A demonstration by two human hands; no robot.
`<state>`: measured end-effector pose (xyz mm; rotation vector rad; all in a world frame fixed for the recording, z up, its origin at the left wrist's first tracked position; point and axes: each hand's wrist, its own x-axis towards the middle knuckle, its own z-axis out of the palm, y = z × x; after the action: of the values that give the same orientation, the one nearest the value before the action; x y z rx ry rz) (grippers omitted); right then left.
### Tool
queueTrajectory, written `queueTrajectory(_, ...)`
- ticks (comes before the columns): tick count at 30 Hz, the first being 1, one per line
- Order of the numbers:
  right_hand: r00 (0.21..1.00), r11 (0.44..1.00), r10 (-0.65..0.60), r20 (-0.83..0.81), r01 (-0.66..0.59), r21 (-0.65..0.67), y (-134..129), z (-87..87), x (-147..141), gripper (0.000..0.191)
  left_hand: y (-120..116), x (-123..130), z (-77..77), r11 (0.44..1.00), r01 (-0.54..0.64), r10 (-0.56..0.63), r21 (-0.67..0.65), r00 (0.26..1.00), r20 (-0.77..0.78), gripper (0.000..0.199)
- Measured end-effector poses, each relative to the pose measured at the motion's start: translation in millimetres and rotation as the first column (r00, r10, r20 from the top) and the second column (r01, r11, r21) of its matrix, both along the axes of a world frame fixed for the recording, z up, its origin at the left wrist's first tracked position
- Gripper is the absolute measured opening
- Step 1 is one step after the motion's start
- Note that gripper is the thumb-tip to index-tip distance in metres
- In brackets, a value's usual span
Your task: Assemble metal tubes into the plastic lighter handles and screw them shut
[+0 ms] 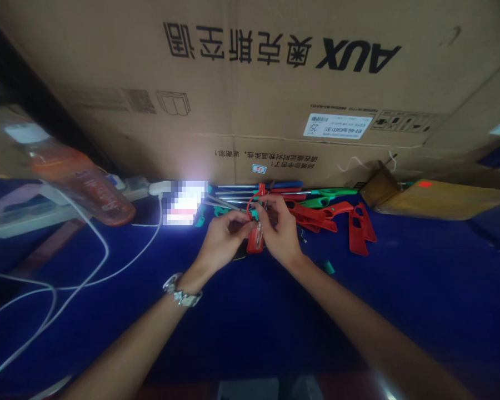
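Both my hands meet over the middle of the blue tabletop, around a red lighter casing (255,244) whose lower end shows a clear insert. My left hand (223,239) pinches the casing's left edge with thumb and fingertips. From the other side, the bent fingers of my right hand (282,230) close on the small parts in it. A small teal part (255,213) lies between the fingertips, partly hidden. Just behind are lighters with metal rods (233,195) and green handles (331,197). Loose red casing halves (360,228) lie to the right of my right hand.
A large cardboard box (233,111) walls off the back. On the left stand a tilted drink bottle (81,180), a power strip (29,214), white cables (104,244) and a bright pixelated screen (184,204). A yellow packet (441,199) and a teal scrap (328,268) lie right.
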<state>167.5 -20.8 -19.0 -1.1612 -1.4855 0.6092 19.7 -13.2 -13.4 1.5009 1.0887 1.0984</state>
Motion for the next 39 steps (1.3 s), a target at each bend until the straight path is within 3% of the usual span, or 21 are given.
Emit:
queueTrajectory(7,0.981,0.982,-0.19,-0.028,0.189,-0.013,2,6.4,-10,0.016,-10,9,1.4,0.989,-0.129,0.133,0.071,0.99,-0.054,0.01)
queueTrajectory(15,0.885,0.944,-0.33,0.328,0.307,0.123,0,26.2,1,0.013,-13,11,1.9,0.977,-0.139,0.153,0.161,0.985,-0.081,0.008)
queueTrajectory(22,0.824,0.953,-0.297,0.483,0.224,0.205,1,28.2,4,0.015,-12,12,0.7,0.98,-0.142,0.149,0.141,0.988,-0.043,0.01)
queueTrajectory(32,0.846,0.952,-0.278,0.455,0.179,0.247,4,18.3,6,0.015,-11,13,-2.7,0.98,-0.163,0.161,0.117,0.987,0.023,0.011)
queueTrajectory(39,0.883,0.97,-0.185,0.431,0.094,0.223,6,13.3,11,0.016,-11,14,0.6,0.986,-0.15,0.146,0.078,0.987,0.061,0.01)
